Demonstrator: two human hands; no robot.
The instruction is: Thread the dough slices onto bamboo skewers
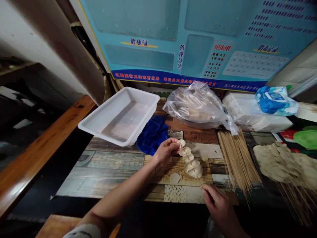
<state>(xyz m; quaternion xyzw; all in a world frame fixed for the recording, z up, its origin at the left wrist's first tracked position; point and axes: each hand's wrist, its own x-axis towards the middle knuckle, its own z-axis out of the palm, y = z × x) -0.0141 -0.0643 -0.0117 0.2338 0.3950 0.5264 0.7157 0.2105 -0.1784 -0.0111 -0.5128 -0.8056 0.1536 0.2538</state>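
Clear bag (200,100) — pale slices (194,114), perhaps; right hand (218,200) holds loaded skewer (192,164).

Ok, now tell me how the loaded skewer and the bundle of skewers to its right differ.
The loaded skewer carries pale round slices, while the sticks visible in the bundle of skewers look bare. The loaded skewer is held between the left hand and right hand; the bundle of skewers lies fanned on the table. The loaded skewer is one stick; the bundle of skewers has many. Both have thin, light-brown sticks.
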